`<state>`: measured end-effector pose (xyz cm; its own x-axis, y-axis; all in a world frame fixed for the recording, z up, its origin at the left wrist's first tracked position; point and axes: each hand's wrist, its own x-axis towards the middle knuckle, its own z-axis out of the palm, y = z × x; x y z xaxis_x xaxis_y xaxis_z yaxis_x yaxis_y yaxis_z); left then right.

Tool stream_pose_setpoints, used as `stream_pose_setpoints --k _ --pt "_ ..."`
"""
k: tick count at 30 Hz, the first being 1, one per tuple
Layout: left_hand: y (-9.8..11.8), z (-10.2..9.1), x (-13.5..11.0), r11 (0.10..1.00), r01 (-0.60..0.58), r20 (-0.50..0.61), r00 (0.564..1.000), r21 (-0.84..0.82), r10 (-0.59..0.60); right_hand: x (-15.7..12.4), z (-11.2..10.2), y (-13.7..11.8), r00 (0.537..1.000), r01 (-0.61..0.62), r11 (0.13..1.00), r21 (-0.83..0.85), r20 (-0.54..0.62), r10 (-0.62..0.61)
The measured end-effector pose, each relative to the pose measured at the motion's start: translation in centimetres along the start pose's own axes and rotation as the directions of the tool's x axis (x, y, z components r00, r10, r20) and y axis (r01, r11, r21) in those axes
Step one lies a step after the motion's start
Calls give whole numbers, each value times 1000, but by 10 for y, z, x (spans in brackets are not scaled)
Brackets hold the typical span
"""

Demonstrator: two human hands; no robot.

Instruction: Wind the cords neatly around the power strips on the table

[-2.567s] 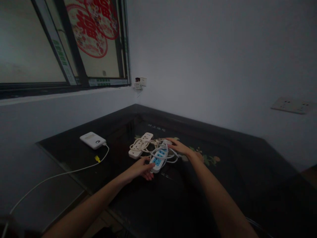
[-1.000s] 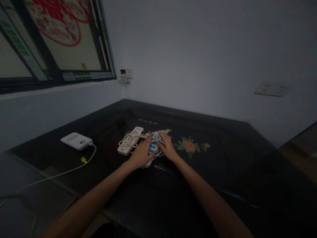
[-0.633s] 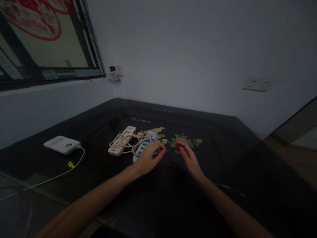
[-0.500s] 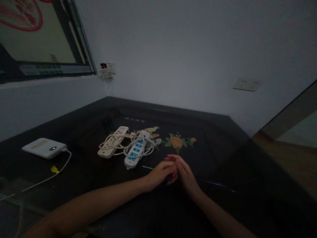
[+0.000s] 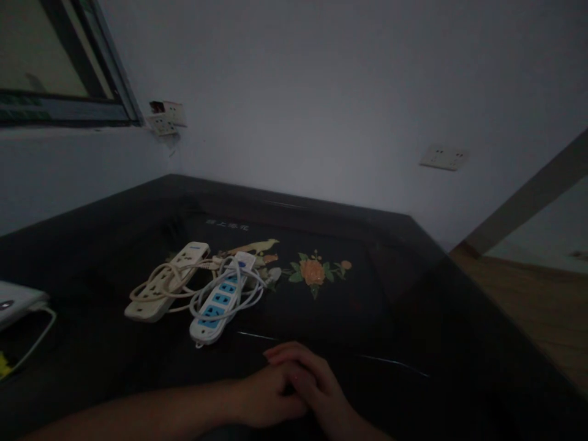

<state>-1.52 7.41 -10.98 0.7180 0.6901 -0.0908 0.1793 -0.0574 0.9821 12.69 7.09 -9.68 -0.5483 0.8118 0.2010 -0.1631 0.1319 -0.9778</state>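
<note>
My left hand [image 5: 266,395] and my right hand [image 5: 316,380] are clasped together at the near side of the black table [image 5: 151,361]. The right fingers fold over the left hand, whose fingers are largely covered. Both are closed, and no object shows between them. Beyond them to the left lies a white power strip with blue sockets [image 5: 221,299], its pale cable looped over it. Beside that is a cream power strip [image 5: 158,297], also with its cable looped on top. A grey-white plug [image 5: 274,274] rests at the right of the loops.
At the left edge sits a partly cut-off white device [image 5: 21,300] with a white cable [image 5: 41,340] and a yellow tag [image 5: 4,365]. Flower decoration [image 5: 312,271] marks the tabletop. Wall sockets [image 5: 443,157] are on the back wall; others [image 5: 163,124] hang by the window.
The view has shifted, so the power strips appear lower and farther left and the white device is partly cut off. My hands stay clasped, the right fingers folded further over the left.
</note>
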Motion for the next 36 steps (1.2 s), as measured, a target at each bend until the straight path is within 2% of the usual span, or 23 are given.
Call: stream_pose_setpoints --k 5,10,13,15,17,18,20,22,24,27,30,33,36 --pt "-3 0 0 988 -30 64 998 149 21 -1 0 2 1000 -17 1000 -16 14 17" --pt "5 -5 -2 984 -113 144 985 137 93 1 1 4 999 -27 999 25 28 26" --pt "6 -5 -3 990 -57 139 989 130 38 3 0 6 999 -44 995 93 36 41" --pt "4 -2 -3 995 -25 84 996 101 16 4 -1 7 999 -39 995 87 6 38" --pt "2 -1 -1 999 -34 -62 997 33 36 2 -4 7 998 -1 1000 26 -69 3" --pt "2 -1 1 998 -59 -166 985 -10 57 1 -5 7 992 29 999 -26 -123 -32" --pt "4 -2 4 987 -142 -360 927 -71 108 -2 -8 8 967 83 983 -161 -225 -118" --pt "9 -6 5 972 -222 -442 881 -72 169 -5 -9 8 952 105 951 -291 -246 -180" --pt "13 -9 4 962 -266 -391 892 -52 226 -8 -9 8 965 116 921 -371 -178 -193" --pt "16 -9 0 951 -308 -202 932 -9 300 -10 -6 7 981 166 898 -408 -25 -193" --pt "15 -8 -5 931 -359 -50 931 66 363 -10 -3 9 973 229 884 -407 88 -212" --pt "12 -7 -8 935 -328 16 944 134 328 -9 -1 11 963 259 875 -408 176 -203" --pt "9 -6 -8 946 -281 39 960 159 279 -7 -1 11 961 251 873 -418 213 -175"
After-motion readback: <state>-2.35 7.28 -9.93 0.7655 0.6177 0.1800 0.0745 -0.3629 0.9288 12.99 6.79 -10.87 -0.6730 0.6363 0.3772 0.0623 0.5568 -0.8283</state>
